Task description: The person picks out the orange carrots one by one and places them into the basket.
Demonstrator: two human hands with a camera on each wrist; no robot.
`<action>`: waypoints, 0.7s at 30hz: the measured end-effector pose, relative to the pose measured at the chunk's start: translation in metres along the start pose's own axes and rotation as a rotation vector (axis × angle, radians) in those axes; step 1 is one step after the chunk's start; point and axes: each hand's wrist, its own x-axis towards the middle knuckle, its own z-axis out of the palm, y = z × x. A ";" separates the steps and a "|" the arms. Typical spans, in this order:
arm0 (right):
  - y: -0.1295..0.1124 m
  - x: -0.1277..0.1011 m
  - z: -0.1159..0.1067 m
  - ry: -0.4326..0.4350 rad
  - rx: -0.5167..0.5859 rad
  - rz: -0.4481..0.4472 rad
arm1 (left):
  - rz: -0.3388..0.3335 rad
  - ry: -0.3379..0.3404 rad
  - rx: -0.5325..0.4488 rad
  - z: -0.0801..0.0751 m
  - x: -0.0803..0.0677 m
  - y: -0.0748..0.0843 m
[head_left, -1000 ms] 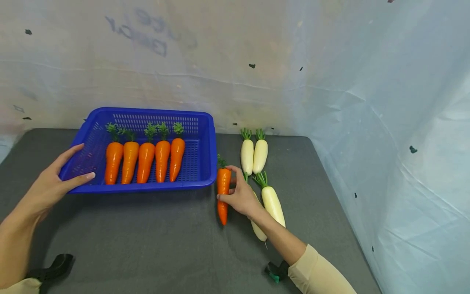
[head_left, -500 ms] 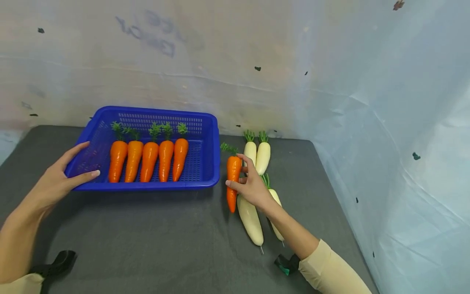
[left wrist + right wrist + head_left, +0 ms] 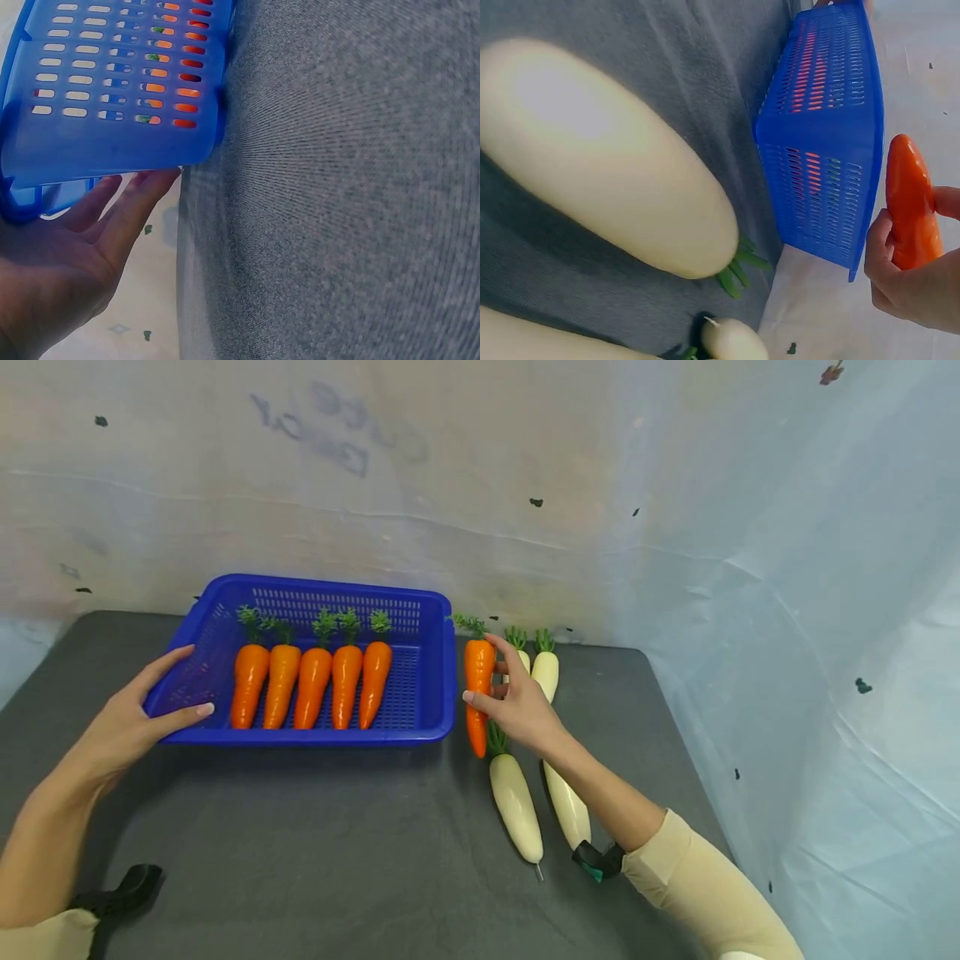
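Fingers and thumb of my right hand pinch an orange plastic carrot with a green leafy top, holding it upright in the air just right of the blue perforated plastic basket, near its far right corner. My left hand lies with relaxed fingers along the basket's left rim, thumb against the near edge, bracing it on the dark grey felt table top. Five matching orange carrots lie side by side inside, tops pointing far, with bare mesh floor to their right. White plastic radishes lie on the table below and beside my right wrist. My hold is a light pinch at mid-body, so I judge the smooth carrot could pivot or slip, or its tip could catch the basket's right wall. My forearm passes close over the radishes and could roll them.
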 end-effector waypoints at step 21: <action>-0.032 0.045 0.030 -0.091 -0.111 -0.080 | 0.002 0.005 0.004 0.000 -0.003 0.004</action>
